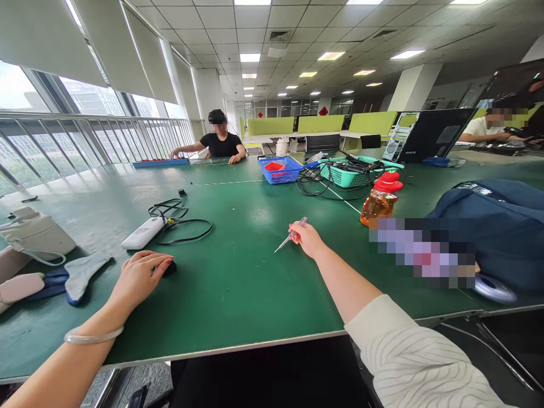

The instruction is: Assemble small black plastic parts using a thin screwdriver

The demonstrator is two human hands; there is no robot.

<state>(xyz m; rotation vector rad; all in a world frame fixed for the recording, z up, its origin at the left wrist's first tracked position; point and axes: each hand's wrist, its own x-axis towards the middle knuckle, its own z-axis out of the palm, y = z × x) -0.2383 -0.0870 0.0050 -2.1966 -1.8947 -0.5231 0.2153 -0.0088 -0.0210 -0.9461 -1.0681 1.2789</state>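
My right hand (pixel 309 240) is closed round a thin screwdriver (pixel 291 237) with a clear handle. Its metal shaft slants down to the left, the tip close to the green tabletop (pixel 255 294); whether it touches I cannot tell. On the left, my left hand (pixel 141 276) rests low over the table, thumb and fingers curled about a small black object (pixel 170 268). Most of that object is hidden, so its kind does not show. Just beyond this hand lies a white power bank (pixel 145 232) with a black cable (pixel 199 223) looped beside it.
A blue basket (pixel 280 171) and a green basket (pixel 345 177) of cables stand farther back. To the right are a red-capped bottle (pixel 381 199), a dark blue bag (pixel 497 221) and a tape roll (pixel 495 288). Gloves (pixel 83 275) lie left. A person (pixel 221 144) sits opposite.
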